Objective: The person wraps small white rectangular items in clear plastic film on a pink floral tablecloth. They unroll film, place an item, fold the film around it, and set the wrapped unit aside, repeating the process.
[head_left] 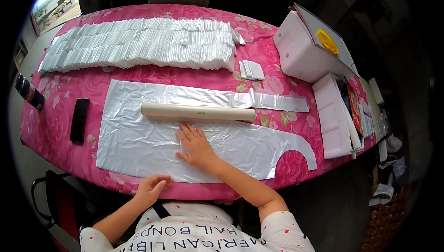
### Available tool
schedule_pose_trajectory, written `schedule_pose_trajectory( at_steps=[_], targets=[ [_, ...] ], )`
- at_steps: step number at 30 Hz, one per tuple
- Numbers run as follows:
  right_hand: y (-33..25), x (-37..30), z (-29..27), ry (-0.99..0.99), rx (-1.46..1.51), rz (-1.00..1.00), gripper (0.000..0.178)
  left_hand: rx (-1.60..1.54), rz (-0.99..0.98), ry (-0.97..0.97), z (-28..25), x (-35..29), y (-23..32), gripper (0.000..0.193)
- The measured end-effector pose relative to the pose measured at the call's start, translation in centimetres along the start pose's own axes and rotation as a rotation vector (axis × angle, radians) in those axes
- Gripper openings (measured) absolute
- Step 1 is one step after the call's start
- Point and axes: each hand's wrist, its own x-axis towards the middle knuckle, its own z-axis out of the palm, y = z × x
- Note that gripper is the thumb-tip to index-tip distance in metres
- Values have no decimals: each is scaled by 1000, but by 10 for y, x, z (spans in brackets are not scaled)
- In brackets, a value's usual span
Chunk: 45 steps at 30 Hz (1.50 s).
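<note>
A thin, shiny white plastic apron (138,148) lies spread on the table, with a curved cut-out at its right end and a long strap (280,102) along its far side. A cream-coloured tube (199,112) rests lengthwise on it. My right hand (197,149) lies palm down on the plastic just nearer than the tube, its fingers spread. At the apron's near edge is my left hand (152,189), fingers loosely bent and thumb apart, with nothing visible in it. Whether it touches the edge, I cannot tell.
Long rows of folded white plastic packets (138,44) cover the far side. A few more packets (251,70) sit nearby. On the left are a black phone (79,120) and dark bottle (29,92). White foam boxes (298,44) stand right, a yellow roll (327,42) on top.
</note>
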Motion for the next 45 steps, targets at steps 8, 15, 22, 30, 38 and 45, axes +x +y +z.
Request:
schedule_pose_trajectory(
  at_steps=[8,15,22,30,38,45],
  targets=[
    [-116,-18,74,-216,393,-49,61,-625,-448,357,-24,-79,-37,20],
    [-124,-12,37,-249,434,-294,31,94,-147,368,-19,-63,-5,8],
    [-15,-9,-42,-92,538,-237,10,682,199,228,-1,-25,44,21],
    [201,40,-129,636,860,586,17,701,248,176,-2,1,42,25],
    [321,64,-113,621,-298,825,42,1005,469,251,-33,22,37,38],
    [340,158,-123,473,-340,466,48,1155,512,319,-54,31,15,46]
  ],
)
